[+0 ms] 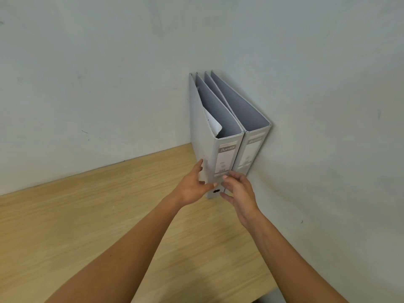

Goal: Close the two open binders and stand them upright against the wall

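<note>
Two grey binders stand upright on the wooden desk (98,226), closed, spines toward the camera, in the corner where the walls meet. The right binder (253,149) rests against the side wall (328,106); the left binder (202,132) stands touching it, with white paper (213,123) showing at its top. The left hand (193,189) is spread wide, fingers touching the left binder's cover low down. The right hand (239,193) is loosely open in front of the spines, holding nothing.
</note>
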